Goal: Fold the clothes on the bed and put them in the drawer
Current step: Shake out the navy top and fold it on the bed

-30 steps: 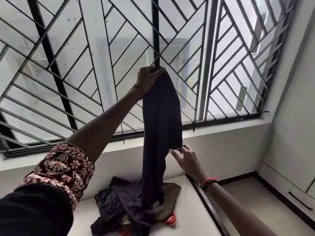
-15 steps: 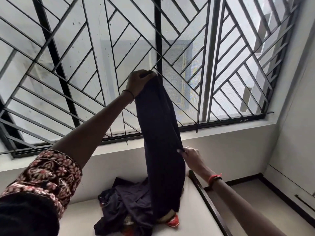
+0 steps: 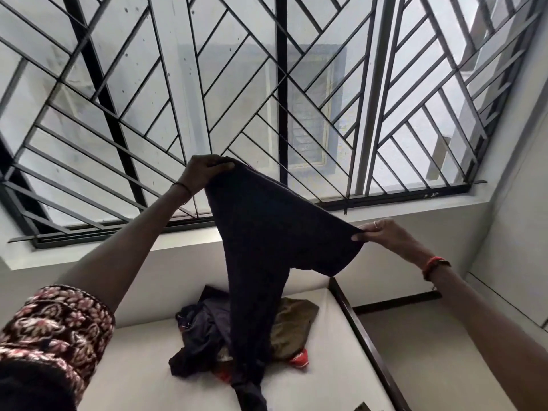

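Observation:
A dark navy garment [image 3: 267, 238] hangs stretched in the air above the bed. My left hand [image 3: 201, 172] grips its top edge, raised high in front of the window. My right hand [image 3: 385, 234] pinches another corner and holds it out to the right, lower than the left. The garment's long lower part drapes down onto a pile of clothes [image 3: 207, 333] on the white mattress [image 3: 326, 381]. The pile holds dark pieces, an olive piece [image 3: 293, 327] and something red [image 3: 299, 358]. No drawer front is plainly visible.
A barred window [image 3: 267, 99] with a deep sill [image 3: 178, 247] fills the wall behind the bed. The dark bed frame [image 3: 364, 336] runs along the mattress's right side, with bare floor [image 3: 415, 351] beyond it. White cabinet panels [image 3: 513, 262] stand at the right.
My right hand has pulled the garment's edge out to the right, spreading the cloth wide. My left hand has kept the top edge raised.

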`<action>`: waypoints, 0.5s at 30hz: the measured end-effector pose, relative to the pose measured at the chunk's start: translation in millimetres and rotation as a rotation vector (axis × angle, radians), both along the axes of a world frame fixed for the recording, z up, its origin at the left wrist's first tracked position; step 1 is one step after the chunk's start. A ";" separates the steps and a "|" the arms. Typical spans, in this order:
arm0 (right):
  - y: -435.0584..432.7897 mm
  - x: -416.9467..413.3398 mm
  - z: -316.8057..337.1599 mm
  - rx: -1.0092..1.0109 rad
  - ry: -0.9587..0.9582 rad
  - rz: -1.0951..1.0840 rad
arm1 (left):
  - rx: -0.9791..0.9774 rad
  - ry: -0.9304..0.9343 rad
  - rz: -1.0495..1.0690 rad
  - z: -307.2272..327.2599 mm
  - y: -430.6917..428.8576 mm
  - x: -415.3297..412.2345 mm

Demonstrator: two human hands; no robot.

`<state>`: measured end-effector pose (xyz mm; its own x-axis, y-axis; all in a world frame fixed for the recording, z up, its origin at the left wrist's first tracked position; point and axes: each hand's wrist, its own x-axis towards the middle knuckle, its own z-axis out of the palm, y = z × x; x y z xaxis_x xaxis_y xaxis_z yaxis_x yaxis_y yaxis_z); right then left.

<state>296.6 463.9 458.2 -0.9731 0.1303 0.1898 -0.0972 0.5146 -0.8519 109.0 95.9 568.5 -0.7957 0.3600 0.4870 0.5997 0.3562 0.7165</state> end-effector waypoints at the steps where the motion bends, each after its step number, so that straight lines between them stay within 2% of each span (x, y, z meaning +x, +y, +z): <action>1: 3.1 0.7 -0.2 -0.008 0.002 0.010 | -0.011 -0.021 -0.001 -4.7 -3.2 3.3; 7: 12.6 5.1 -1.4 -0.099 0.030 0.045 | -0.095 -0.104 -0.031 -23.1 -20.3 15.3; 11: 19.4 11.2 -6.2 -0.065 -0.003 0.063 | -0.198 -0.172 -0.070 -35.9 -21.7 25.1; 15: 32.6 17.1 -16.4 -0.050 -0.031 -0.015 | -0.322 -0.183 -0.088 -44.2 -15.3 34.0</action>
<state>313.6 496.5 441.9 -0.9763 0.1534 0.1527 -0.0631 0.4728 -0.8789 143.0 80.5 524.3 -0.8184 0.5421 0.1908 0.5107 0.5337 0.6740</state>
